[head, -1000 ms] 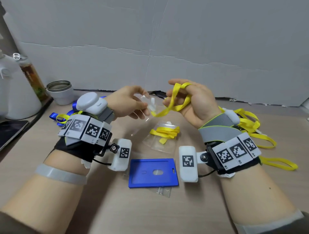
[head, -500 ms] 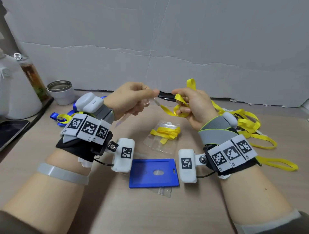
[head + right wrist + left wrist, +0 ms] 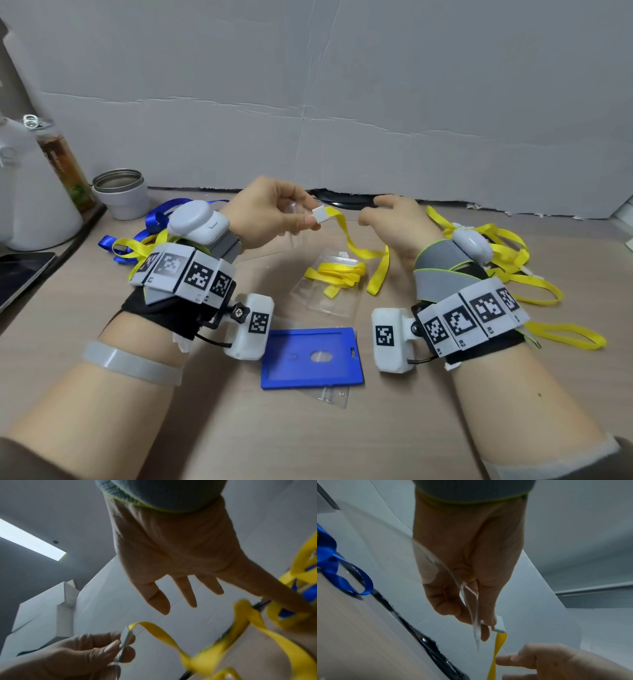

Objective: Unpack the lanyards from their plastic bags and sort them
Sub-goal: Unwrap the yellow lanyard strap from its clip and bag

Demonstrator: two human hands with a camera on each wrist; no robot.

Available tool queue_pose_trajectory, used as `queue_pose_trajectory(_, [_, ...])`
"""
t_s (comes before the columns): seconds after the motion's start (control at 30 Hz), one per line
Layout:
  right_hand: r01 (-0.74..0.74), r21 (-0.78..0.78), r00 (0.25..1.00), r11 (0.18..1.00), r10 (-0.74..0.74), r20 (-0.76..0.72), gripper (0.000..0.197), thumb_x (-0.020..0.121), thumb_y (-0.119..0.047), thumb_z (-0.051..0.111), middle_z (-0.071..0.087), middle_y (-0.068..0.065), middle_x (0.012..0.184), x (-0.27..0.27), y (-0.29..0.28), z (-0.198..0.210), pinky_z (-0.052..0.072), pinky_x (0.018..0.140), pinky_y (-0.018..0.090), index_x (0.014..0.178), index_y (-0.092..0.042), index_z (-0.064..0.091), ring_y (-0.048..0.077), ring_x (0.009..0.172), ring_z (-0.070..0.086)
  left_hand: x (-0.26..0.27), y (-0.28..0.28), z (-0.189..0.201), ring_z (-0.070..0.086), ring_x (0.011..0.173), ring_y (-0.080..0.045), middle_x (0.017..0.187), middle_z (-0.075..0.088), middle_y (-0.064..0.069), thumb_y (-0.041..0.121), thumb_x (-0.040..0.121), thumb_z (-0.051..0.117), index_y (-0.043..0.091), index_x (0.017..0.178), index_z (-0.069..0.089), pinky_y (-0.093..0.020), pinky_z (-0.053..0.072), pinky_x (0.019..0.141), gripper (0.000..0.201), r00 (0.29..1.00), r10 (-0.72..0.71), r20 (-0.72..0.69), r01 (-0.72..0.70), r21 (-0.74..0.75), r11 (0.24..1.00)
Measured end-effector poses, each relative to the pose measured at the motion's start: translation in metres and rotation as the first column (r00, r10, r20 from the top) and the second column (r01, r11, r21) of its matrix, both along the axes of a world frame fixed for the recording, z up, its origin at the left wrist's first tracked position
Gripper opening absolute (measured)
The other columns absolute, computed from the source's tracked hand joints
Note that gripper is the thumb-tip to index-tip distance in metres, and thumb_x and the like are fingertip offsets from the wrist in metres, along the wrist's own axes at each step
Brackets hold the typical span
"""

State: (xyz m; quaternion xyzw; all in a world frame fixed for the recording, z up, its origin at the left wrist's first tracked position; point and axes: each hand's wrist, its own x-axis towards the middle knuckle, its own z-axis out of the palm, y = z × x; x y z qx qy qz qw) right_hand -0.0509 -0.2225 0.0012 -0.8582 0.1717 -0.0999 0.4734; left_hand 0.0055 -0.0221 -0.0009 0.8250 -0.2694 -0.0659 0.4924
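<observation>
Above the middle of the wooden table (image 3: 102, 342), the left hand (image 3: 270, 212) pinches the white end tab (image 3: 321, 216) of a yellow ribbon lanyard (image 3: 356, 250) together with an empty clear plastic bag (image 3: 471, 607). The right hand (image 3: 397, 226) hovers beside it, fingers (image 3: 190, 592) spread, gripping nothing.

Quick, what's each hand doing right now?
Left hand: pinches the yellow fabric lanyard's white plastic end piece and an empty clear plastic bag.
Right hand: open, holding nothing.
</observation>
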Motion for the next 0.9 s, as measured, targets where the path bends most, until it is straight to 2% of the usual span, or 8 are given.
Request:
queue_pose_trajectory(0.1, [0.004,-0.142,1.000,0.990,0.000,0.024,0.048,0.082,-0.024,0.063,0.065,0.024,0.119,-0.001,-0.001,0.005,0.050,0.094,0.045,0.119,0.006,0.060,0.037,0.111,0.059,0.003,0.000,-0.002,0.057,0.061,-0.007,0.088,0.077,-0.002,0.012,0.091,0.068,0.011,0.106,0.071,-0.018,0.047,0.057,0.015,1.000,0.002,0.017,-0.002,0.031,1.000])
queue_pose_trajectory(0.13, [0.007,-0.160,0.999,0.987,-0.002,0.036,0.046,0.078,-0.027,0.063,0.068,0.022,0.099,-0.003,0.002,0.008,0.052,0.086,0.044,0.112,0.004,0.064,0.034,0.094,0.063,0.004,0.001,-0.002,0.059,0.062,-0.008,0.088,0.077,-0.002,0.012,0.092,0.067,0.011,0.106,0.071,-0.018,0.047,0.057,0.015,1.000,0.002,0.020,-0.003,0.040,0.999])
queue_pose_trajectory(0.2, [-0.008,-0.112,0.997,0.994,0.016,0.073,0.041,0.067,-0.033,0.059,0.055,0.010,0.069,-0.005,0.009,0.011,0.055,0.076,0.049,0.089,0.001,0.069,0.022,0.068,0.051,0.004,0.000,-0.003,0.060,0.064,-0.008,0.088,0.077,-0.002,0.012,0.092,0.067,0.010,0.106,0.070,-0.018,0.048,0.059,0.015,1.000,0.002,0.019,-0.003,0.045,0.999])
queue_pose_trajectory(0.37, [0.036,-0.255,0.985,0.966,0.008,0.172,0.025,0.079,-0.027,0.062,0.062,0.014,0.068,-0.008,0.021,0.016,0.048,0.065,0.032,0.072,-0.005,0.067,0.026,0.068,0.054,0.001,-0.003,0.001,0.058,0.055,-0.002,0.066,0.070,0.006,0.008,0.088,0.071,0.005,0.099,0.071,-0.014,0.045,0.055,0.011,0.995,0.062,0.073,-0.062,-0.014,0.998])
queue_pose_trajectory(0.5, [-0.216,0.113,0.976,0.970,0.214,0.033,0.040,0.089,-0.041,0.062,0.061,0.007,0.058,-0.010,0.032,0.017,0.040,0.047,0.026,0.080,-0.003,0.067,0.017,0.046,0.050,-0.004,-0.005,0.008,0.059,0.059,-0.006,0.071,0.069,-0.007,0.007,0.085,0.074,0.003,0.093,0.071,-0.020,0.049,0.062,0.010,0.982,0.101,0.158,-0.087,-0.091,0.992])
queue_pose_trajectory(0.6, [-0.211,0.275,0.977,0.938,0.205,0.051,0.039,0.094,-0.041,0.059,0.063,0.010,0.062,-0.010,0.037,0.015,0.040,0.042,0.022,0.093,-0.003,0.063,0.016,0.043,0.054,-0.008,-0.008,0.013,0.063,0.070,-0.016,0.081,0.072,-0.009,0.007,0.083,0.076,0.010,0.090,0.073,-0.032,0.054,0.074,0.008,0.979,0.045,0.200,-0.029,-0.081,0.996])
queue_pose_trajectory(0.7, [-0.160,0.377,0.985,0.912,0.120,0.127,0.024,0.094,-0.026,0.060,0.059,0.010,0.063,-0.009,0.033,0.017,0.039,0.042,0.023,0.088,-0.004,0.062,0.016,0.043,0.052,-0.011,-0.009,0.017,0.069,0.081,-0.026,0.091,0.074,-0.012,0.005,0.083,0.076,0.012,0.094,0.073,-0.038,0.057,0.082,0.013,0.980,0.002,0.199,0.011,-0.064,0.998])
queue_pose_trajectory(0.9, [-0.187,0.520,0.976,0.834,0.098,0.194,0.012,0.091,-0.013,0.061,0.056,0.007,0.061,-0.009,0.029,0.017,0.039,0.043,0.022,0.084,-0.004,0.061,0.015,0.045,0.048,-0.016,-0.008,0.021,0.070,0.080,-0.016,0.089,0.076,-0.006,-0.003,0.082,0.074,0.013,0.103,0.065,-0.025,0.057,0.077,0.028,0.998,-0.027,0.056,0.035,-0.145,0.989])
